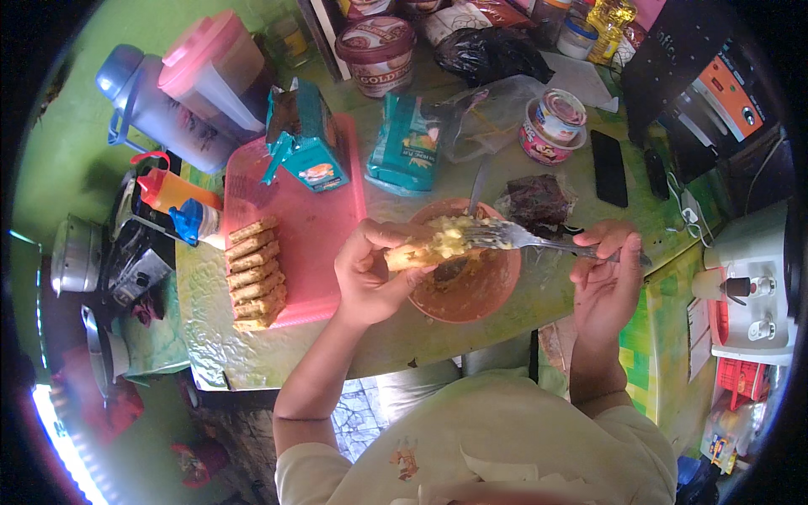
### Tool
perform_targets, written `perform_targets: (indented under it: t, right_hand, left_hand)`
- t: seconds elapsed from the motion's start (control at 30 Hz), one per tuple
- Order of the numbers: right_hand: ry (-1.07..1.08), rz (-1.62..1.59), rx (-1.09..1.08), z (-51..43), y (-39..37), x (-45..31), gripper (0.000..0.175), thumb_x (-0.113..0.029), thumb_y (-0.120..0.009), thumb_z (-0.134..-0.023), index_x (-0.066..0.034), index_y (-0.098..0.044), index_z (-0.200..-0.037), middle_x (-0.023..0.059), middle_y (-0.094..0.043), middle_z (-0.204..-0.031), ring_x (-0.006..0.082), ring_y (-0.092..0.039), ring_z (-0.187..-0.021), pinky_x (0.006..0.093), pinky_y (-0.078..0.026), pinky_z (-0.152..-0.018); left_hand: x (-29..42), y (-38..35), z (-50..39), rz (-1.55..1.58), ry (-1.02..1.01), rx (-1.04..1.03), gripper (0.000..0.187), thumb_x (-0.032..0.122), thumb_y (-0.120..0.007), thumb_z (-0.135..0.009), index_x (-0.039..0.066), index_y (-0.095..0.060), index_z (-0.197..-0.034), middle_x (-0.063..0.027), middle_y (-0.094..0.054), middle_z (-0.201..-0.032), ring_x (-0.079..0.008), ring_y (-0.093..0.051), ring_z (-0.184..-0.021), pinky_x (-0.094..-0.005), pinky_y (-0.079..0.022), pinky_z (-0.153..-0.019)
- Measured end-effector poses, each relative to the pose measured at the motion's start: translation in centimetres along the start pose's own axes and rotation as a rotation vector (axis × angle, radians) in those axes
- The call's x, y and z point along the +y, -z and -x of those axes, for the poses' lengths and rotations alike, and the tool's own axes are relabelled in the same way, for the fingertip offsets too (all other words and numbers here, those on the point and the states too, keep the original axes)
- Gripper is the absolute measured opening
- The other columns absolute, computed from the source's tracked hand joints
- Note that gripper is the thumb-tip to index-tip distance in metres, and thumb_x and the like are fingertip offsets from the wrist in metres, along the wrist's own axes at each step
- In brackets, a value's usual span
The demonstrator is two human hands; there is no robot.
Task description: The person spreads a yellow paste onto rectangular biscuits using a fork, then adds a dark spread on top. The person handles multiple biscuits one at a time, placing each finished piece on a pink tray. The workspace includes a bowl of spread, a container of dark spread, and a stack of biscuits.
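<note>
My left hand [369, 271] pinches a golden-brown piece of bread or pastry [404, 255] above an orange plastic bowl [467, 309]. In my right hand [603, 271] is a metal fork [536, 240], held by its handle. Its tines, coated in pale yellow mash [454, 232], touch the far end of the piece. Inside the bowl, smears of food cling to the wall, and a metal utensil handle [478, 183] leans over the back rim. Left of it, a pink plastic tray [309, 252] bears a row of several similar golden-brown pieces [255, 278].
A torn-open teal packet [309, 139] stands on the tray, with another teal packet [405, 145] beside it. Behind the bowl lie a dark plastic-wrapped item [540, 199], nested tubs [552, 129] and a phone [609, 168]. Squeeze bottles [183, 192] stand left of the tray.
</note>
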State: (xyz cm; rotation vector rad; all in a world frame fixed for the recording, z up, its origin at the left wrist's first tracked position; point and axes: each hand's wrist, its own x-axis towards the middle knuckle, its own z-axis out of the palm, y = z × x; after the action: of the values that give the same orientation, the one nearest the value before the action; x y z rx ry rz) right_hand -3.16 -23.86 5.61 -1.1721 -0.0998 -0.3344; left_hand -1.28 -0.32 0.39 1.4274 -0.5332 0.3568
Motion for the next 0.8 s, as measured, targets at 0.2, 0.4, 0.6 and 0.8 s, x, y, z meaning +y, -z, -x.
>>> perform_targets:
  t: [0.2,0.4,0.6,0.8]
  right_hand:
    - [0.073,-0.078,0.135,-0.6,0.4,-0.1,0.035,-0.035,-0.029,-0.093,-0.0063,-0.043,-0.077,0.0127,-0.054,-0.079,0.0139,-0.051,-0.05,0.0189,-0.041,-0.041]
    - [-0.027,-0.094,-0.005,0.9,-1.4,0.4,0.038,-0.038,-0.027,-0.093,-0.0066,-0.042,-0.079,0.0132,-0.054,-0.078,0.0143,-0.052,-0.047,0.019,-0.041,-0.039]
    - [0.04,-0.064,0.039,0.8,-0.8,1.7,0.037,-0.039,-0.027,-0.093,-0.0072,-0.042,-0.079,0.0121,-0.053,-0.078,0.0139,-0.051,-0.051,0.0197,-0.04,-0.04]
    - [-0.08,-0.137,0.094,-0.6,0.1,1.0,0.032,-0.035,-0.032,-0.093,-0.0082,-0.043,-0.079,0.0081,-0.054,-0.079,0.011,-0.051,-0.063,0.0205,-0.041,-0.047]
  left_hand:
    - [-0.7,0.3,0.2,-0.035,-0.023,0.006,0.037,-0.004,-0.07,-0.066,0.004,-0.04,-0.086,-0.0164,-0.058,-0.093,-0.0204,-0.058,-0.087,-0.0306,-0.045,-0.076]
    - [-0.6,0.0,0.0,-0.173,-0.215,-0.014,0.037,-0.001,-0.067,-0.07,0.003,-0.037,-0.091,-0.0209,-0.057,-0.095,-0.0283,-0.057,-0.092,-0.0349,-0.046,-0.077]
    - [-1.2,-0.1,0.1,-0.135,-0.406,0.035,0.029,-0.003,-0.063,-0.069,0.001,-0.042,-0.089,-0.0245,-0.058,-0.093,-0.0391,-0.057,-0.094,-0.0428,-0.047,-0.079]
    - [-1.5,0.0,-0.1,-0.171,-0.431,-0.015,0.03,-0.004,-0.063,-0.069,0.001,-0.042,-0.09,-0.0236,-0.059,-0.092,-0.0387,-0.057,-0.093,-0.0435,-0.047,-0.079]
